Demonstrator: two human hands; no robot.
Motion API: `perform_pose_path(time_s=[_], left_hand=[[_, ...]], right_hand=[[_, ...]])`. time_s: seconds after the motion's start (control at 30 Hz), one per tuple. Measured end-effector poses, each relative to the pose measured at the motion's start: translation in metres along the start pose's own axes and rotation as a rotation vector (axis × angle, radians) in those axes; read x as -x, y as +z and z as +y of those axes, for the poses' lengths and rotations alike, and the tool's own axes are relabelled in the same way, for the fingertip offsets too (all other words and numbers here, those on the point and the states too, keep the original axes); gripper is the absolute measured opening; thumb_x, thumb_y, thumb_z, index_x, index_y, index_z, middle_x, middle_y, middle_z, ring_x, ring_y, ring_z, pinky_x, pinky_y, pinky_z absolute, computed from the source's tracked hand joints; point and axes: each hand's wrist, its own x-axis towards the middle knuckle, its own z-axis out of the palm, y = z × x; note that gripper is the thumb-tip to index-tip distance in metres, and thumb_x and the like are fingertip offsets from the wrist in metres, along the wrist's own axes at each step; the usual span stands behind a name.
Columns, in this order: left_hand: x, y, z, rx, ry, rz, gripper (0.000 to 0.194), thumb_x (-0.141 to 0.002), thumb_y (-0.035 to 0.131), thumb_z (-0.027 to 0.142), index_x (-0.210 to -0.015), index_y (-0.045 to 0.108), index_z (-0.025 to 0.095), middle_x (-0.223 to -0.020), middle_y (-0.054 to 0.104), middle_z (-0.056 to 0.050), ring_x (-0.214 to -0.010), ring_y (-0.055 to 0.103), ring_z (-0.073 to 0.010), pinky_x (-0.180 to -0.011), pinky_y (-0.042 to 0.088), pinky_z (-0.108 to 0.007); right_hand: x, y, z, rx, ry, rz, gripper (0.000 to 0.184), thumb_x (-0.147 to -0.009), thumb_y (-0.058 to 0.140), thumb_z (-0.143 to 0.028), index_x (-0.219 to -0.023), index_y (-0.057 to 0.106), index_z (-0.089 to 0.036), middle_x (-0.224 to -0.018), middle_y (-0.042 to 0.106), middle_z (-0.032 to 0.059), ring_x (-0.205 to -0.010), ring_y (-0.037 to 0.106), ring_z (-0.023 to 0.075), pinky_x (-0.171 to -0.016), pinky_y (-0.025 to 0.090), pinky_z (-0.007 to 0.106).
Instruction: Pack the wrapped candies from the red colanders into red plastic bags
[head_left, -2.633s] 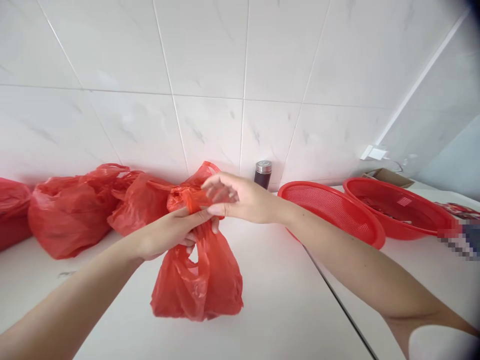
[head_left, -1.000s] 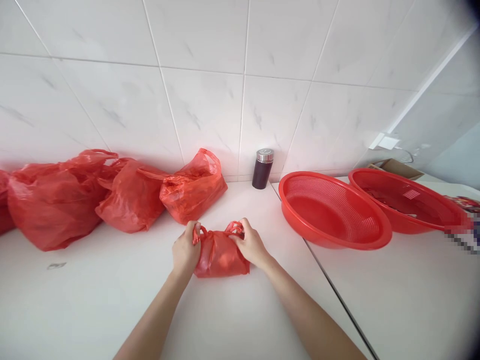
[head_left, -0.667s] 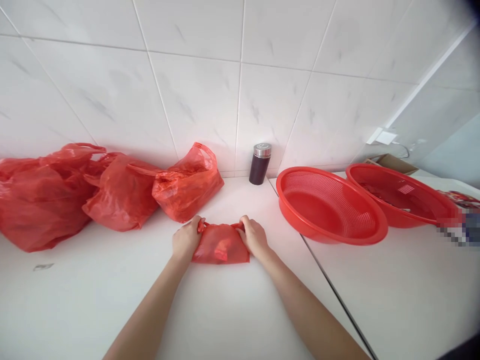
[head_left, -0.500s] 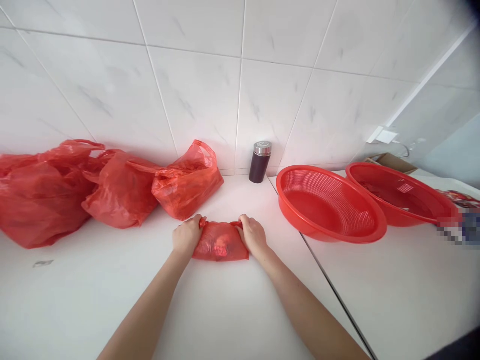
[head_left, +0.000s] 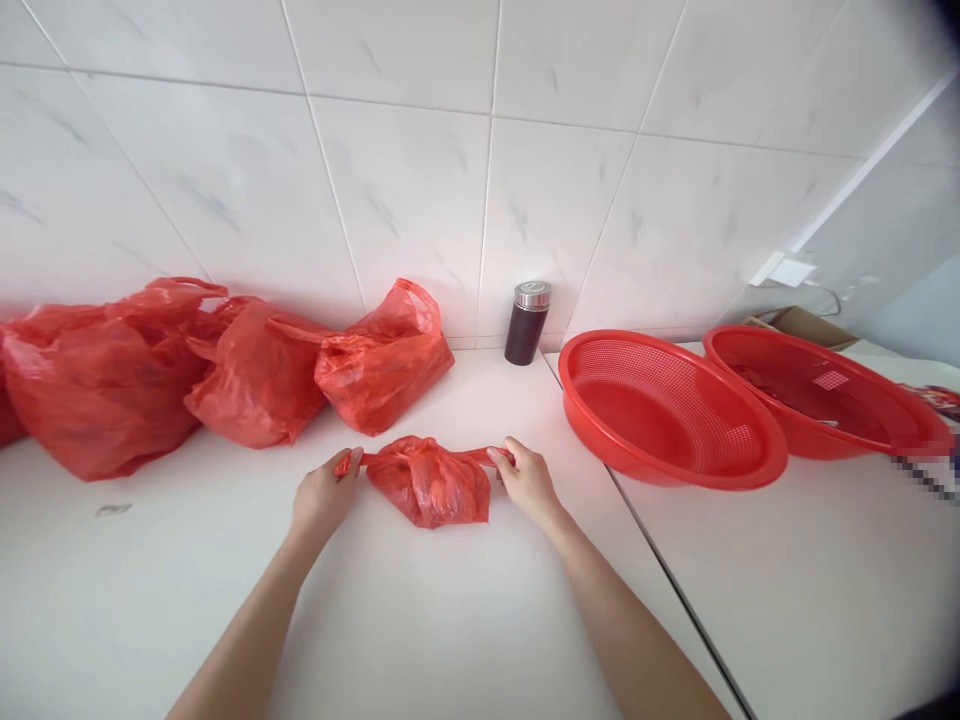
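- left hand (head_left: 324, 495): fingers closed on one pulled-out handle (head_left: 367, 459) of a small red bag (head_left: 431, 487).
- right hand (head_left: 529, 487): thumb and fingers pinching the opposite handle.
- the small red bag lies on the worktop (head_left: 450, 620) between the hands, just beside each.
- farther off: other red bags (head_left: 259, 375) left, a red basket (head_left: 645, 405) right.
- beyond: a dark flask (head_left: 526, 330) near the tiled wall (head_left: 397, 200).

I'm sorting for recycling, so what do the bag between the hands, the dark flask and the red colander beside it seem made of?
Red carrier bag: thin, shiny plastic film, judging by its fine creases and bright highlights.
Dark flask: shiny, silvery lid, probably metal; smooth body, perhaps coated metal or plastic.
Red colander: likely molded plastic, softly glossy, evenly colored, regular holes.
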Motion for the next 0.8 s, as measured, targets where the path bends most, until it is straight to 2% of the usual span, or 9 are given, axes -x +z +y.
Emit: perform_pose_path(time_s=[0.17, 0.23, 0.27, 0.37, 0.43, 0.5, 0.63, 0.73, 0.8], left_hand=[[0.01, -0.026, 0.007, 0.13, 0.024, -0.144, 0.053, -0.087, 0.034, 0.064, -0.062, 0.054, 0.022, -0.061, 0.062, -0.002, -0.057, 0.059, -0.0188, -0.056, 0.046, -0.029], [0.014, -0.04, 0.017, 0.148, 0.039, -0.117, 0.045, -0.085, 0.043, 0.061, -0.075, 0.061, 0.021, -0.078, 0.069, -0.005, -0.07, 0.063, -0.0216, -0.064, 0.049, -0.032], [0.016, -0.046, 0.024, 0.145, 0.054, -0.044, 0.04, -0.084, 0.047, 0.058, -0.087, 0.062, 0.021, -0.092, 0.07, -0.007, -0.08, 0.064, -0.0241, -0.071, 0.05, -0.035], [0.022, -0.048, 0.048, 0.066, 0.342, 0.202, 0.035, -0.085, 0.053, 0.047, -0.111, 0.058, 0.024, -0.121, 0.063, -0.01, -0.112, 0.055, -0.0294, -0.094, 0.042, -0.044], [0.025, -0.035, 0.063, -0.019, 0.628, 0.136, 0.032, -0.087, 0.054, 0.038, -0.115, 0.059, 0.025, -0.129, 0.06, -0.008, -0.121, 0.049, -0.0284, -0.102, 0.036, -0.044], [0.026, -0.015, 0.073, -0.077, 0.767, -0.053, 0.032, -0.085, 0.055, 0.028, -0.117, 0.059, 0.027, -0.129, 0.06, -0.005, -0.12, 0.051, -0.0251, -0.101, 0.038, -0.039], [0.025, 0.015, 0.083, -0.121, 0.731, -0.196, 0.031, -0.074, 0.051, 0.011, -0.099, 0.061, 0.025, -0.102, 0.069, -0.003, -0.095, 0.06, -0.0219, -0.083, 0.044, -0.034], [0.029, 0.014, 0.085, -0.14, 0.596, -0.207, 0.016, -0.072, 0.048, 0.014, -0.082, 0.055, 0.024, -0.072, 0.061, -0.001, -0.066, 0.054, -0.0199, -0.063, 0.038, -0.031], [0.033, 0.005, 0.084, -0.132, 0.477, -0.212, 0.006, -0.074, 0.046, 0.018, -0.072, 0.047, 0.024, -0.059, 0.05, 0.003, -0.053, 0.043, -0.0169, -0.055, 0.03, -0.029]], right_hand=[[-0.002, -0.008, -0.002, -0.156, 0.005, 0.01, 0.037, -0.091, 0.046, -0.05, -0.069, 0.031, -0.024, -0.063, 0.057, -0.003, -0.058, 0.062, 0.0169, -0.06, 0.043, 0.028], [0.0, -0.011, -0.01, -0.218, -0.012, 0.023, 0.035, -0.092, 0.046, -0.05, -0.073, 0.031, -0.024, -0.071, 0.059, -0.0021, -0.065, 0.066, 0.0171, -0.062, 0.046, 0.027], [0.002, -0.013, -0.014, -0.261, -0.029, 0.024, 0.034, -0.092, 0.047, -0.049, -0.075, 0.033, -0.024, -0.075, 0.059, -0.0015, -0.068, 0.067, 0.0172, -0.064, 0.047, 0.027], [0.008, -0.014, -0.028, -0.404, -0.112, 0.013, 0.026, -0.092, 0.051, -0.045, -0.082, 0.038, -0.024, -0.082, 0.062, 0.0004, -0.078, 0.068, 0.0179, -0.07, 0.05, 0.029], [0.011, -0.014, -0.032, -0.436, -0.17, 0.037, 0.022, -0.092, 0.053, -0.041, -0.085, 0.041, -0.024, -0.081, 0.061, 0.0006, -0.081, 0.066, 0.0178, -0.073, 0.05, 0.03], [0.013, -0.014, -0.032, -0.413, -0.195, 0.084, 0.019, -0.091, 0.055, -0.038, -0.087, 0.043, -0.023, -0.08, 0.06, -0.0002, -0.08, 0.064, 0.0167, -0.073, 0.05, 0.03], [0.012, -0.018, -0.027, -0.536, -0.142, 0.155, 0.019, -0.092, 0.055, -0.036, -0.09, 0.042, -0.024, -0.083, 0.062, 0.0, -0.083, 0.065, 0.0172, -0.076, 0.051, 0.032], [0.01, -0.021, -0.027, -0.688, -0.075, 0.179, 0.022, -0.092, 0.054, -0.039, -0.102, 0.039, -0.025, -0.096, 0.066, 0.0033, -0.088, 0.067, 0.0189, -0.077, 0.053, 0.035], [0.012, -0.019, -0.03, -0.689, -0.024, 0.144, 0.038, -0.09, 0.056, -0.041, -0.12, 0.035, -0.028, -0.113, 0.063, 0.007, -0.093, 0.066, 0.0191, -0.079, 0.054, 0.036]])
